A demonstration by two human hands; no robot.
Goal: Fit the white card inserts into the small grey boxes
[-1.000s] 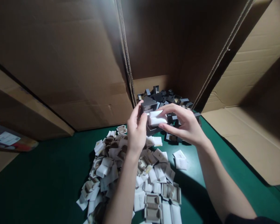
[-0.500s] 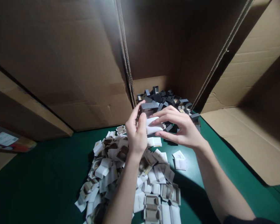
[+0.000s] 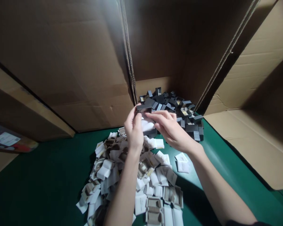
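The left hand (image 3: 135, 129) is raised above the green table (image 3: 37, 179) with its fingers closed around a small dark box (image 3: 143, 108), thumb on the near side and fingertips on the far side. That grip leaves the underside of the box free, probably so the right hand can reach it. The right hand (image 3: 172, 131) meets it from the other side. Its fingers lie narrow and nearly flat along a white folded card (image 3: 147, 125), pinching it just under the box and touching it. Whether the card is already partly inside the box cannot be told, since the fingers cover the joint. Both things are held in the air between the 2 hands, in front of the mouth of a big cardboard carton (image 3: 80, 78) that lies on its side. A heap of dark boxes (image 3: 179, 110) like the held 1 spills from inside the carton onto the table, just beyond the right hand and within easy reach. Below the forearms lies a loose pile of white cards (image 3: 113, 169), spread close to the person, with 1 stray card (image 3: 182, 162) apart on the right. A flattened cardboard flap (image 3: 254, 131) lies at the right, and a labelled packet (image 3: 4, 139) sits at the far left edge.
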